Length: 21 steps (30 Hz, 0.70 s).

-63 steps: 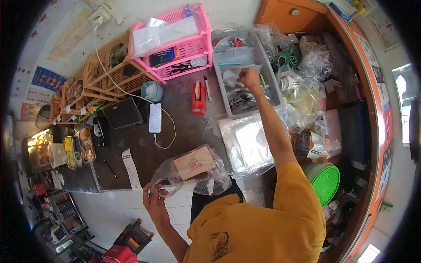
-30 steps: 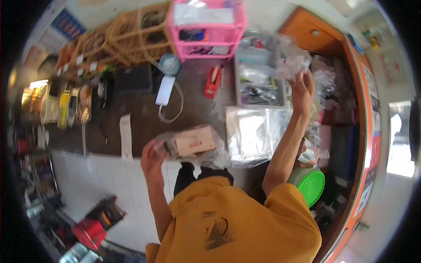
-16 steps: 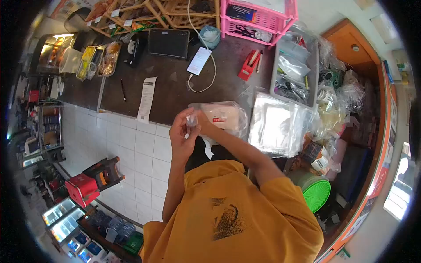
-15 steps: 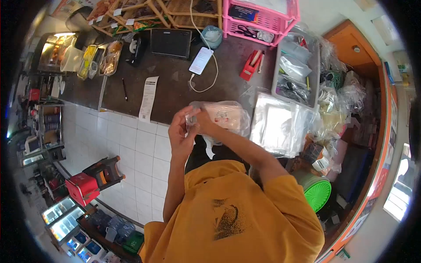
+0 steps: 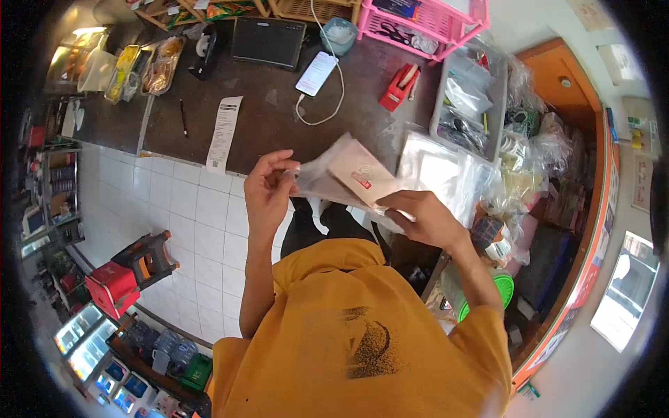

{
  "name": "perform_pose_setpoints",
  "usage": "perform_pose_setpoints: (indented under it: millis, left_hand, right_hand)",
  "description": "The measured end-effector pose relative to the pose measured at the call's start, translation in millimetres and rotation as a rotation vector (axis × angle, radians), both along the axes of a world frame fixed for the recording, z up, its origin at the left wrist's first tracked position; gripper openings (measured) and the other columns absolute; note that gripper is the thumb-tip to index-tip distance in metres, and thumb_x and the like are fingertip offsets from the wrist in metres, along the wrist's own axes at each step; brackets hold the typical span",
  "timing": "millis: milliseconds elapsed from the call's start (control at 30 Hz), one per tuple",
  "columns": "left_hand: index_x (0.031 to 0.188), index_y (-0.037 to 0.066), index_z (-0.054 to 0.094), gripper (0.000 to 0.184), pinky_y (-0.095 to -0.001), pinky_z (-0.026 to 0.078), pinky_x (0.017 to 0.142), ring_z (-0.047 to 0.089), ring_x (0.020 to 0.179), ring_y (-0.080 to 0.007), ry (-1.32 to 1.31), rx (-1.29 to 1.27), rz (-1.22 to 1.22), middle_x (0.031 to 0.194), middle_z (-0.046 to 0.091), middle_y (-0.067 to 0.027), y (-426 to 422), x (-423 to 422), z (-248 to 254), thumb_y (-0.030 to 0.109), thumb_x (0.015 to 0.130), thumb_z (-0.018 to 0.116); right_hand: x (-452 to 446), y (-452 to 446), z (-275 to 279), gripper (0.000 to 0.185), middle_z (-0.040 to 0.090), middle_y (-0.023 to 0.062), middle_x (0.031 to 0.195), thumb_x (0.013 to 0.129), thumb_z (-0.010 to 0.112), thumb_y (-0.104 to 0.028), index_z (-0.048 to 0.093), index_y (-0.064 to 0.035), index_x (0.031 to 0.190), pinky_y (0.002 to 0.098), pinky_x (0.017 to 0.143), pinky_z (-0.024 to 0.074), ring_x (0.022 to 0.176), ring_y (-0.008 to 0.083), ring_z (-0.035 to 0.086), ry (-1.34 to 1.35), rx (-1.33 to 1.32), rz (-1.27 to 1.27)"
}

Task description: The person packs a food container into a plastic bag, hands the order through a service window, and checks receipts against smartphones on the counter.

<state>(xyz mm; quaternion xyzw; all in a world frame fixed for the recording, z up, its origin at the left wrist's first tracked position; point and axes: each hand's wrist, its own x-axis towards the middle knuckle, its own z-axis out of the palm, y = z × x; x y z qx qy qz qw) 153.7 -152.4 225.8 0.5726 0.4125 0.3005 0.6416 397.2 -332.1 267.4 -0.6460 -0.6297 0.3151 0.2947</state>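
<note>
The left hand [image 5: 270, 191] is raised just off the desk's near edge, its forearm almost upright in the view and its fingers curled toward the thumb, pinching the gathered end of a clear plastic bag [image 5: 312, 178]. The right hand [image 5: 425, 217] reaches in from the right with the elbow bent out and the forearm slanting up and leftward, knuckles up, grasping the bag at the near right corner of the brown box [image 5: 362, 174] inside it. The box, printed in red, lies tilted between the hands, over the near edge of the desk [image 5: 272, 136]. Just right of it is a stack of clear plastic sleeves [image 5: 433, 166], with a gray bin [image 5: 437, 115] beyond. Left of the bag, a receipt [image 5: 224, 132] reaches the near edge; farther back lies a phone [image 5: 318, 74], plugged into a white cable [image 5: 339, 104].
</note>
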Motion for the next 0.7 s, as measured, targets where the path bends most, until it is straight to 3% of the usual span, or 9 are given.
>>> perform_pose_setpoints:
  millis: [100,167,233,267,300,400,500,567,700]
  left_hand:
    - [0.123,0.002,0.061,0.037,-0.0268,0.055,0.075,0.065,0.088,-0.0126,-0.011,-0.060,-0.102,0.121,0.066,-0.0127,-15,-2,-6,-0.005,0.087,0.063]
    - [0.128,0.001,0.058,0.044,-0.0321,0.053,0.088,0.064,0.102,-0.0177,-0.025,0.022,-0.152,0.126,0.062,-0.0132,-16,-5,-9,-0.004,0.085,0.067]
    - [0.134,0.002,0.054,0.057,-0.0393,0.047,0.102,0.059,0.118,-0.0235,-0.035,0.255,-0.143,0.132,0.059,-0.0142,-2,-17,-15,-0.003,0.080,0.072]
    - [0.142,0.002,0.046,0.074,-0.0449,0.032,0.114,0.047,0.134,-0.0280,-0.004,0.267,-0.103,0.141,0.052,-0.0151,10,-23,-13,0.002,0.074,0.076]
    - [0.144,0.002,0.043,0.076,-0.0452,0.034,0.113,0.048,0.133,-0.0305,0.206,0.460,-0.089,0.143,0.050,-0.0169,21,-27,-23,0.010,0.075,0.076]
    - [0.145,0.004,0.043,0.074,-0.0480,0.032,0.112,0.044,0.133,-0.0369,0.473,0.821,-0.287,0.145,0.048,-0.0179,39,-15,-138,0.022,0.079,0.073]
    - [0.138,0.007,0.050,0.069,-0.0512,0.036,0.105,0.046,0.126,-0.0384,0.581,0.463,-0.849,0.137,0.050,-0.0157,58,83,-164,0.031,0.077,0.074]
    - [0.134,0.008,0.053,0.067,-0.0514,0.040,0.103,0.049,0.123,-0.0368,0.097,0.827,-0.724,0.133,0.053,-0.0146,22,88,-177,0.027,0.075,0.077]
    - [0.139,0.006,0.049,0.077,-0.0478,0.035,0.112,0.043,0.133,-0.0334,0.087,0.552,-0.962,0.140,0.049,-0.0168,-14,116,-274,0.032,0.074,0.082]
  right_hand:
    - [34,-46,-23,0.033,0.071,0.0086,0.098,0.083,0.069,0.008,0.069,-0.0025,0.114,0.0298,0.067,0.0547,0.085,0.0159,0.069,0.321,0.040,-0.262]
    - [53,-98,-82,0.055,0.068,0.0072,0.103,0.079,0.072,0.009,0.059,-0.0062,0.131,0.0322,0.074,0.0572,0.086,0.0174,0.065,0.611,0.041,-0.777]
    - [32,-126,-135,0.070,0.062,0.0085,0.115,0.080,0.073,0.006,0.047,-0.0091,0.143,0.0311,0.078,0.0573,0.091,0.0201,0.062,0.451,-0.298,-0.904]
    - [11,-127,-151,0.095,0.058,0.0145,0.125,0.067,0.085,-0.004,0.036,-0.0033,0.148,0.0336,0.080,0.0578,0.096,0.0247,0.062,0.285,-0.321,-0.819]
    - [-11,-128,-166,0.123,0.053,0.0205,0.136,0.053,0.098,-0.014,0.026,0.0024,0.152,0.0362,0.083,0.0583,0.102,0.0294,0.062,0.117,-0.335,-0.740]
    - [-38,-76,-188,0.109,0.049,0.0255,0.140,0.066,0.091,-0.022,0.028,0.0055,0.150,0.0449,0.097,0.0490,0.115,0.0385,0.057,0.083,-0.148,-0.647]
    - [-45,2,-170,0.104,0.056,0.0222,0.130,0.065,0.088,-0.028,0.033,0.0060,0.146,0.0488,0.101,0.0422,0.115,0.0382,0.055,0.225,-0.138,-0.714]
    - [-67,9,-230,0.086,0.059,0.0217,0.126,0.071,0.083,-0.024,0.042,0.0053,0.140,0.0480,0.099,0.0427,0.113,0.0378,0.056,-0.097,0.128,-0.816]
    - [-49,-42,-342,0.053,0.067,0.0153,0.112,0.083,0.073,-0.026,0.058,0.0039,0.124,0.0450,0.096,0.0456,0.104,0.0321,0.063,-0.333,0.267,-0.652]
